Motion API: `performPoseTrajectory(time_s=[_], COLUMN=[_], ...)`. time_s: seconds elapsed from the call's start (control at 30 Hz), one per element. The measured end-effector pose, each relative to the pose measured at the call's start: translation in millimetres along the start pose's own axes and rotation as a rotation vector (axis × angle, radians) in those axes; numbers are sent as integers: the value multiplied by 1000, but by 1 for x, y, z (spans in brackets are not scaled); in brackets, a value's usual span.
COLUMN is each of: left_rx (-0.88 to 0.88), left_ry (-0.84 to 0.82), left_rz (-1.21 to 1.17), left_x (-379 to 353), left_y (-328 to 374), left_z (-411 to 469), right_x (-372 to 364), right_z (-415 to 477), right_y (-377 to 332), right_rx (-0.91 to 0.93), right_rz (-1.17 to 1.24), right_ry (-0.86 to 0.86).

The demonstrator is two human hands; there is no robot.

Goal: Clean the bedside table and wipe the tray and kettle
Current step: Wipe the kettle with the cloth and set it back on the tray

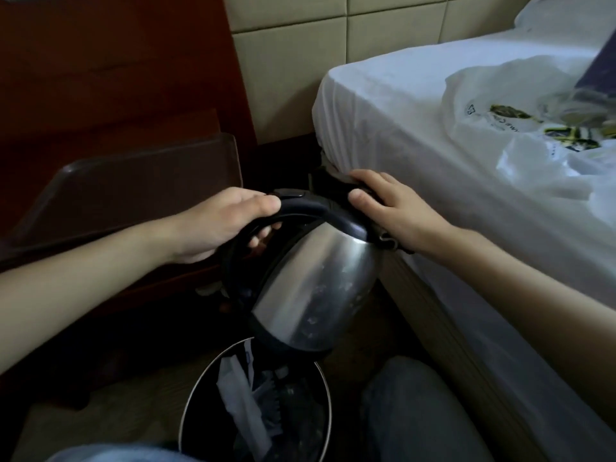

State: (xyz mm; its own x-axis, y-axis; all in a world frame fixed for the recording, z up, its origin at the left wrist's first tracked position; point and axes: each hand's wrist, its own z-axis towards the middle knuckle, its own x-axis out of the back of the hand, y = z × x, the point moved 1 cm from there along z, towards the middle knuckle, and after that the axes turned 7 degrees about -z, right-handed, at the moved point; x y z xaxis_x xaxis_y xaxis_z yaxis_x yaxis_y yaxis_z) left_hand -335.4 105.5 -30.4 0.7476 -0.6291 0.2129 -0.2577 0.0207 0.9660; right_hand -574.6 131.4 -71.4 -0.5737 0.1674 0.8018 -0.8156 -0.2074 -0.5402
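At frame centre the left hand [221, 225] grips the handle of the tilted kettle [316, 288], likely steadying it so the right hand [390, 208], closed on a dark cloth [386, 240], can wipe its top. It hangs over the bin [320, 405]; the empty tray [133, 181] sits left. The cloth is mostly hidden, the lid hard to make out.

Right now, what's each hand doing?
Left hand: closed on the kettle handle.
Right hand: pressing a cloth on the kettle's top.

clear tray [213, 145] on bedside table [110, 95]
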Motion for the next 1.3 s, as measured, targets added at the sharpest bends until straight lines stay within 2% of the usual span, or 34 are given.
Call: performPoseTrajectory(time_s=[0.1, 0.2, 0.27, 0.3, 0.4, 0.47, 0.53, 0.7, 0.83, 0.93, 1.0, 1.1, 1.2, 1.3], left_rx=[-19, -48, -34, -17, 18, 28, 34, 15, 44, 76, 106, 95, 62, 37], left_ry=[45, 164, 219, 230, 271, 315, 330, 363, 325, 303, 320, 338, 290, 312], left_rz=[9, -22, -56, -76, -127, -162, -190, -328, -397, -355, -347, -378, -401, -427], left_x=[-2, -9, -18, -22, -21, -13, -9, -7, 0, 0, -3, -12, -27, -34], left_y=[3, 6, 6, 5, 3, 5, 8, 10, 9, 8, 8, 10, 13, 19], left_z=[2, 10, 16, 17, 18, 18, 21, 27, 25, 23, 24, 26, 34, 40], right_x=[5, 4, 0, 1, 9, 3, -9, -6, 7, 13, 12, -8, -21, -10], right_z=[-13, -22, -18, -13, -5, -14, -24, -29, -31, -20, -18, -29, -22, 4], right_y=[-11, -52, -66, -65, -29, -9, -9, -27, -9, 10, 11, -12, -41, -58], right_rx=[-9, 140, 140, 94, -207, -317, -285, -43, 222, 265, 243, 278, 283, 110], right_rz=[23, -368, -590, -632, -518, -451, -324, -42, 73, 75, 105, -169, -457, -417], right_ry=[321, 555, 642, 614, 413, 343, 340, 510, 437, 379, 445, 653, 687, 687])
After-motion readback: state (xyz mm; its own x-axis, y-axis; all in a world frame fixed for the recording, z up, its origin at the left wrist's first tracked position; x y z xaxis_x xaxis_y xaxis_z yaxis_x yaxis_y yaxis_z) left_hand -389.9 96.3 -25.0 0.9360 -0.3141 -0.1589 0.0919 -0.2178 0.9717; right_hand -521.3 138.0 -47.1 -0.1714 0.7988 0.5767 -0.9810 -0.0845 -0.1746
